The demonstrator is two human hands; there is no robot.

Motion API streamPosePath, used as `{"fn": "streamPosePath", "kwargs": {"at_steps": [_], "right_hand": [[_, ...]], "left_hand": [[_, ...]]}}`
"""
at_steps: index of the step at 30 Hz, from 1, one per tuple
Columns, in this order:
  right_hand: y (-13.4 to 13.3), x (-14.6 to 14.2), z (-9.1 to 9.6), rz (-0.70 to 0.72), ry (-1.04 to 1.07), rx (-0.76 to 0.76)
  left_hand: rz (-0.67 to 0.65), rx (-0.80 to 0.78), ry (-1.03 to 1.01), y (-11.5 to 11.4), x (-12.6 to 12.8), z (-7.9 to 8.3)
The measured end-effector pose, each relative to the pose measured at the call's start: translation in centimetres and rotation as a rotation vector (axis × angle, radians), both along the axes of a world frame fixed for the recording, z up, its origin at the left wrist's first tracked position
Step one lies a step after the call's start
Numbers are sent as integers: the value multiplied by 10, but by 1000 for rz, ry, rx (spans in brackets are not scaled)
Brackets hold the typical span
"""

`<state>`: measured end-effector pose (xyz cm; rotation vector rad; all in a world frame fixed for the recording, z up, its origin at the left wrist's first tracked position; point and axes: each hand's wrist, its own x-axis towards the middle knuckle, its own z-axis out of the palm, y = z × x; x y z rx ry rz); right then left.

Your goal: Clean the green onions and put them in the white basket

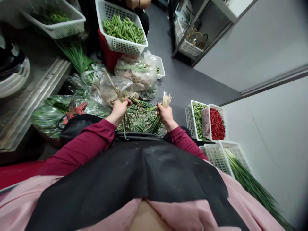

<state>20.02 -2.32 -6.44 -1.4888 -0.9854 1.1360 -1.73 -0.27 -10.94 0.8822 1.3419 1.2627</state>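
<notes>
My left hand [119,109] is closed around a few thin green stalks, with dry yellowish strands sticking up from the fist. My right hand [165,113] grips a bunch of green chives [156,123] near the pale root ends [166,98], which point upward. Between and below both hands lies a heap of loose green stalks and trimmings [138,117]. My maroon sleeves and a black apron [134,173] fill the foreground.
Clear plastic bags of greens [136,72] lie ahead. A white basket of green beans [121,29] stands on a red stool; another basket [56,19] sits upper left on a steel counter. To the right are baskets of green beans [197,118], red chilies [216,123] and long chives [243,175].
</notes>
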Motion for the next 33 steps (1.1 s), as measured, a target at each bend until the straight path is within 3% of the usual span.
{"fn": "streamPosePath", "kwargs": {"at_steps": [2,7,9,15,18,24,28,33], "right_hand": [[-1,1,-2,-10,-23,6],[-5,-10,-5,42,-61,-18],[-9,-19,-4,94,-43,-32],[-15,-35,-2,177,-115,-48],[-16,-33,-5,282,-121,-81],[-17,-16,-8,339,-211,-72],[-9,15,1,174,-48,-82],[9,63,22,-126,145,57]], "left_hand": [[66,90,123,-1,0,-1],[-400,318,342,-26,17,7],[-478,361,350,-34,25,8],[-521,285,313,-33,27,8],[-524,235,317,-30,24,13],[-575,202,300,-27,19,17],[-643,174,382,-24,11,14],[-670,143,461,-21,3,9]]}}
